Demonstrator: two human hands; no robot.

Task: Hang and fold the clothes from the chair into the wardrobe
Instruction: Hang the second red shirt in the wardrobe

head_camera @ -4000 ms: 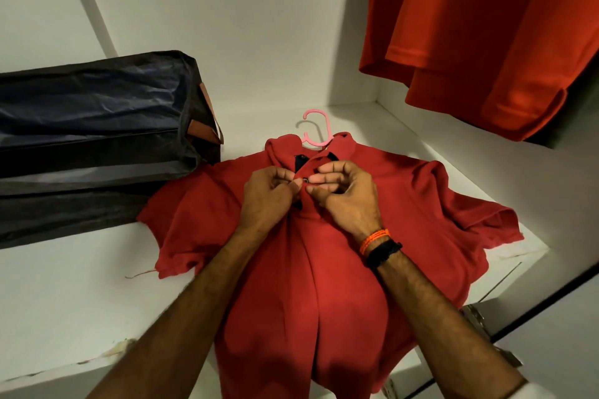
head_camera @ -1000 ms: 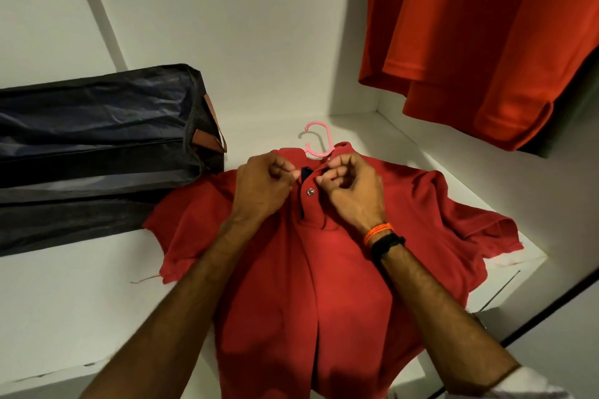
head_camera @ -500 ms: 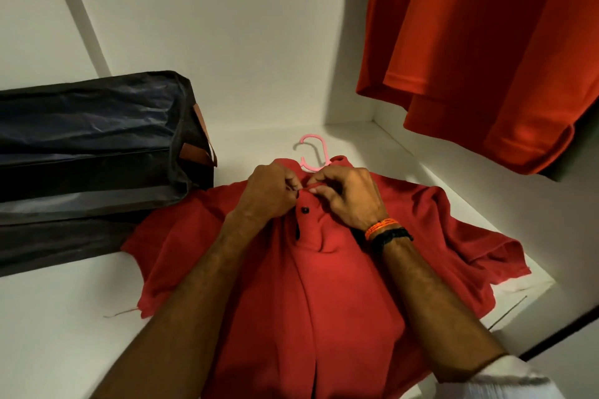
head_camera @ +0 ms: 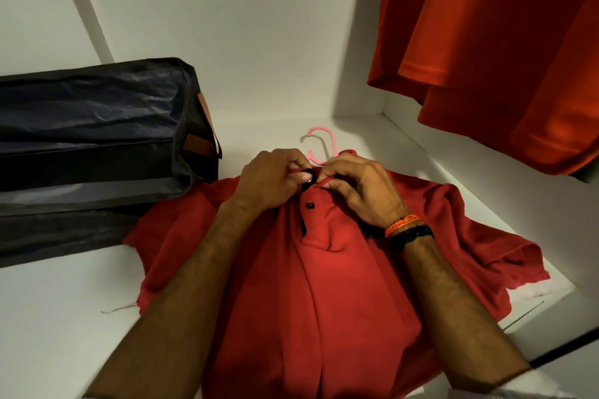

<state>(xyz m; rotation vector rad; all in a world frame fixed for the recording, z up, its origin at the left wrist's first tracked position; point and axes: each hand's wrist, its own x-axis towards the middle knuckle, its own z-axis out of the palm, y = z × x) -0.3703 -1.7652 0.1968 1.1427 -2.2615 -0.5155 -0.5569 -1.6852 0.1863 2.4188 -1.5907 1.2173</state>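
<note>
1. The white wardrobe shelf (head_camera: 58,308) fills the lower part of the view, with white walls behind it and to the right
2. A big dark storage bag (head_camera: 90,152) sits on the shelf at the left, against the back wall; its brown leather tab (head_camera: 198,142) faces the middle, and its lower right corner touches the left sleeve of the shirt on the shelf
3. Orange-red shirts (head_camera: 499,52) hang at the upper right, their hems well above the shelf
4. A red polo shirt (head_camera: 324,295) lies flat on the shelf, front up, collar toward the back wall, sleeves spread left and right; its lower part hangs over the front edge of the shelf
5. The left hand (head_camera: 269,181) has its fingers curled and pinches the left side of the collar opening at the top of the button strip
6. The right hand (head_camera: 359,191) also has curled fingers and pinches the right side of the collar opening, just beside the left hand, the fingertips almost meeting; an orange band and a black band (head_camera: 409,230) sit on its wrist
7. The pink hook of a hanger (head_camera: 321,142) pokes out of the collar and lies on the shelf behind the hands
8. A dark button (head_camera: 310,205) shows on the strip just below the fingers
9. A loose thread (head_camera: 118,308) trails on the shelf from the left sleeve hem
</note>
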